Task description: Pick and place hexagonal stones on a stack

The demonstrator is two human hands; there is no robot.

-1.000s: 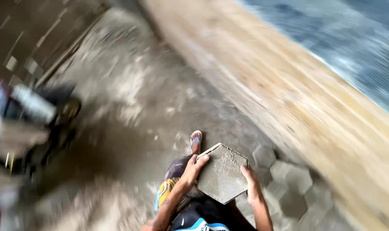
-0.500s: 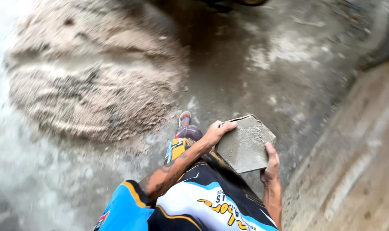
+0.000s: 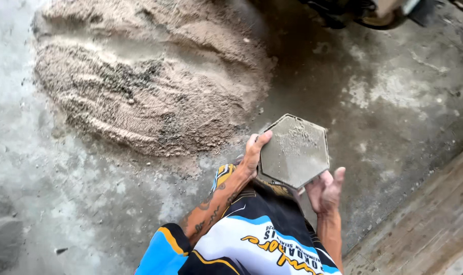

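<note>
A grey hexagonal paving block [image 3: 295, 151] is held in front of the person's body, above the damp concrete floor [image 3: 394, 102], with its broad flat face turned up toward the camera and a dusting of pale grit across the upper part of that face. The left hand [image 3: 253, 153] grips the block's left edge, the thumb lying over the upper left corner and the other fingers curled out of sight behind the block. The right hand [image 3: 327, 189] sits at the block's lower right edge, palm open and turned upward, fingers spread and only loosely bent, so it cradles the block from below rather than closing round it; how much of the palm touches the underside cannot be told. Left of the block and beyond it lies a wide heap of sand [image 3: 144, 86], brownish and ridged, its near edge just beside the left hand. Below the block shows the person's jersey [image 3: 246, 244], black, white and blue with yellow trim. Right of the block and lower, a band of worn wooden planking [image 3: 430, 219] crosses the corner. Well beyond the block, at the upper edge, part of a dark wheel [image 3: 374, 15] shows.
</note>
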